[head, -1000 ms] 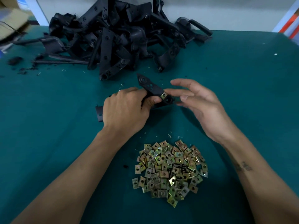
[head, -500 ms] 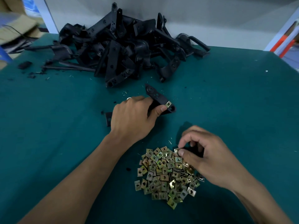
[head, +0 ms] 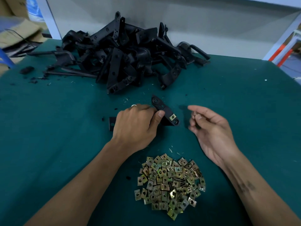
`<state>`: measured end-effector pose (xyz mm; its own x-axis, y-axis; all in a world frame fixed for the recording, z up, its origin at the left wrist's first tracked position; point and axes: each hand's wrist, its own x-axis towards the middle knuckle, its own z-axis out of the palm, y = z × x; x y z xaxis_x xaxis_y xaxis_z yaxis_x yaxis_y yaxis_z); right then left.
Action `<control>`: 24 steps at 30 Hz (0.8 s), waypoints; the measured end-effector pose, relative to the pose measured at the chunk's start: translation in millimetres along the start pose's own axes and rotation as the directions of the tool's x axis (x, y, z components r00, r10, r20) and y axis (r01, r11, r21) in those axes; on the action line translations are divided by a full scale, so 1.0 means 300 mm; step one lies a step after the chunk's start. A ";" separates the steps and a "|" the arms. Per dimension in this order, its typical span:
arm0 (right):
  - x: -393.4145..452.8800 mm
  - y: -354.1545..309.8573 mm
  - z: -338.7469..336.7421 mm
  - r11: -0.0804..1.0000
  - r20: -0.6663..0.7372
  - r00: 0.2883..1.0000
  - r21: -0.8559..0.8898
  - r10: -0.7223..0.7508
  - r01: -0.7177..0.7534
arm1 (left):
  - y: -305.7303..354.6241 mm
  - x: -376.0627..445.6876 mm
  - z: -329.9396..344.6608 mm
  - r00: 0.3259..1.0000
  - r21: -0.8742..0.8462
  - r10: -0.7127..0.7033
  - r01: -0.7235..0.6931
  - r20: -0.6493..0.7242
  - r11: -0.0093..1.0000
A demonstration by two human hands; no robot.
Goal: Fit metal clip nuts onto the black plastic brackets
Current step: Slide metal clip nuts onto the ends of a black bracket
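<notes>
Now L hand [head: 136, 126] grips bracket [head: 164, 111] mid-table, one clip nut [head: 172, 117] on its right end. R hand [head: 210, 126] pinches new nut [head: 195, 114] just right; line up w/ tab edge, push square.

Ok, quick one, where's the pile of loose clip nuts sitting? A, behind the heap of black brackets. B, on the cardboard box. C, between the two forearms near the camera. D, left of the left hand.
C: the pile of clip nuts lies on the green table between the forearms, nearer the camera than the left hand and the right hand.
</notes>
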<state>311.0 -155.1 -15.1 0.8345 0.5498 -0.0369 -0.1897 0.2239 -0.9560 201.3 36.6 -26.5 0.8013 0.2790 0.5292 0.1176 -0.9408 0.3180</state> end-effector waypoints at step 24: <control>0.110 0.038 0.106 0.988 0.019 0.988 -0.019 -0.154 0.154 | 0.007 -0.002 -0.004 0.997 -0.047 0.065 -0.063 0.033 0.997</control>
<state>320.0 -108.9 -17.9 0.8439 0.5238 0.1162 -0.0489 0.2909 -0.9555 200.4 34.8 -25.2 0.8260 0.2110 0.5227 0.0391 -0.9465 0.3203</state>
